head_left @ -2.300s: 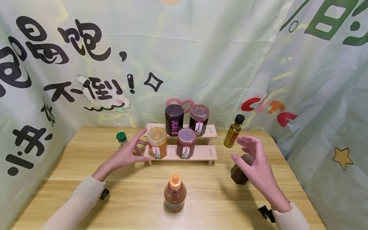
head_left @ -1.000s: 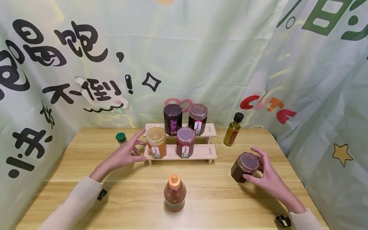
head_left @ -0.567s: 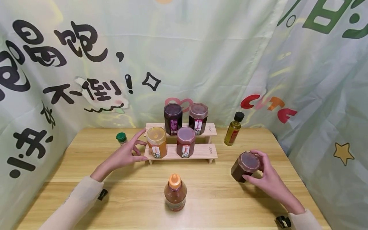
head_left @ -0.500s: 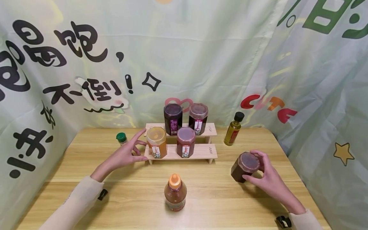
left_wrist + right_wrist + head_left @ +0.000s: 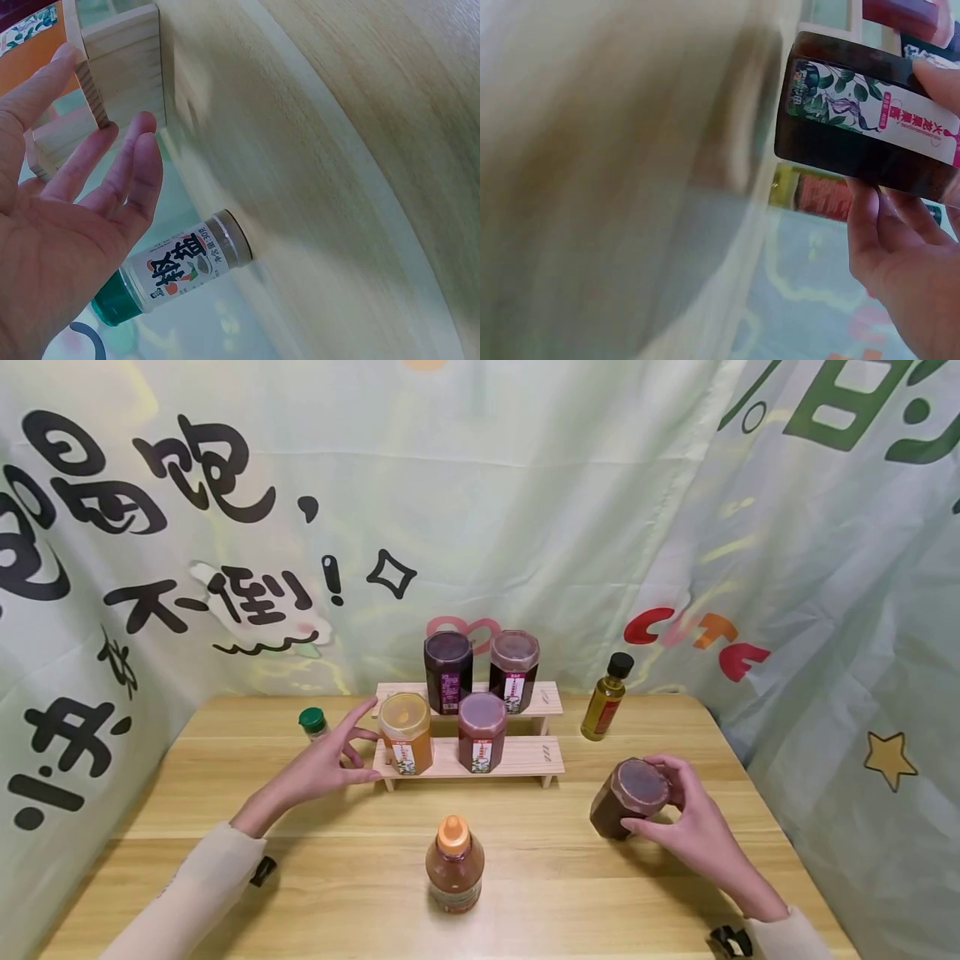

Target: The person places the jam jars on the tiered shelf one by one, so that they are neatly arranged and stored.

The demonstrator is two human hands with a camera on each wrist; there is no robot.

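My right hand (image 5: pixel 690 810) grips a dark hexagonal jam jar (image 5: pixel 630 797) by its upper part, right of the two-tier wooden rack (image 5: pixel 536 760). In the right wrist view the jar's label (image 5: pixel 870 109) shows, and its base looks raised off the table. At the rack's left end is my left hand (image 5: pixel 322 766), thumb and a finger pinching the lower shelf's end, another finger reaching toward the upper shelf. An amber jar (image 5: pixel 406 735) and a reddish jar (image 5: pixel 482 733) stand on the lower shelf, two dark jars (image 5: pixel 448 672) on the upper.
An orange-capped bottle (image 5: pixel 454 868) stands front centre on the wooden table (image 5: pixel 337 893). A black-capped oil bottle (image 5: pixel 606 697) is at the back right. Behind my left hand stands a green-capped seasoning shaker (image 5: pixel 180 262). Printed cloth (image 5: pixel 525 510) surrounds the table.
My right hand came around the dark jar from above and now holds it, shifting it slightly left in the last half second. My left hand stays at the rack's end.
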